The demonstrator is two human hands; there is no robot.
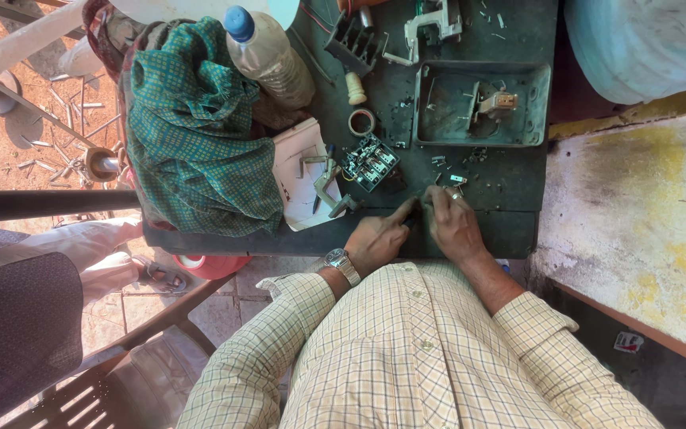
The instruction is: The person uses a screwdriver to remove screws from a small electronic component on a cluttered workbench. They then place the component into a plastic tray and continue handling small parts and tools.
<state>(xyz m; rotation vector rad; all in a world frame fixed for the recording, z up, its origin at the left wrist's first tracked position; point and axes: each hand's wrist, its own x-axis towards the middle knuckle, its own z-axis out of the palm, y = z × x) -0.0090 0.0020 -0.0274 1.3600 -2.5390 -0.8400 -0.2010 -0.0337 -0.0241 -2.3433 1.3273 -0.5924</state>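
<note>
Left hand (pixel 378 242): I pinch a small dark part, steadying it on the workbench (pixel 518 191).
Right hand (pixel 452 224): fingers curled, pressing beside it.
Switch block (pixel 370 162): just beyond, within reach.

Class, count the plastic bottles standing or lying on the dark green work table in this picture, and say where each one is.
1. A single clear plastic bottle with a blue cap lies at the table's far edge, beside the green patterned cloth. Others may be hidden under the cloth.
</note>
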